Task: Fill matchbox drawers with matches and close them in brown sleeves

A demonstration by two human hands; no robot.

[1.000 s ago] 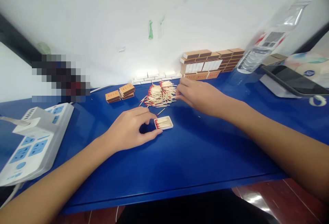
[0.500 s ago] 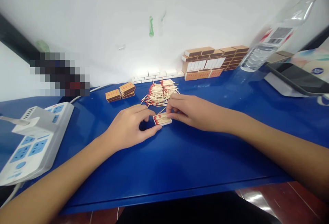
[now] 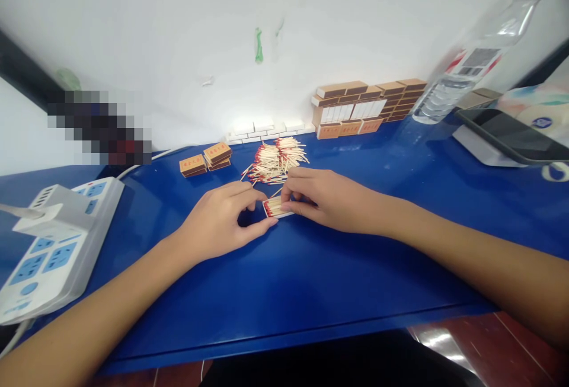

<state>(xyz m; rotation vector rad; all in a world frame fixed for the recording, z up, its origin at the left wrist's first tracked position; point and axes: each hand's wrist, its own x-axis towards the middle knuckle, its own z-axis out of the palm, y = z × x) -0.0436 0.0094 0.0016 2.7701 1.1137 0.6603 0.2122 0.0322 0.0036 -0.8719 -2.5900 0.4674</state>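
A small white matchbox tray (image 3: 284, 216) lies on the blue table, filled with red-tipped matches (image 3: 274, 207) whose heads point left. The thumb and forefinger of my left hand (image 3: 226, 214) hold its left end from both sides. My right hand (image 3: 326, 200) reaches over the right end, fingertips pinched on the matches there. Its fingers hide the tray's right part and the match ends. Just behind the tray is a heaped pile of loose matches (image 3: 278, 160), with a few strays near my left fingers.
Closed matchboxes (image 3: 192, 165) sit left of the pile. White trays (image 3: 249, 136) and stacked matchboxes (image 3: 349, 128) line the wall. At right stand a water bottle (image 3: 448, 88) and a phone (image 3: 511, 135) on a box. A power strip (image 3: 57, 256) lies at left.
My right hand has come slightly left and down, covering more of the tray's right end. The matches in the tray lie more evenly. My left hand keeps its hold.
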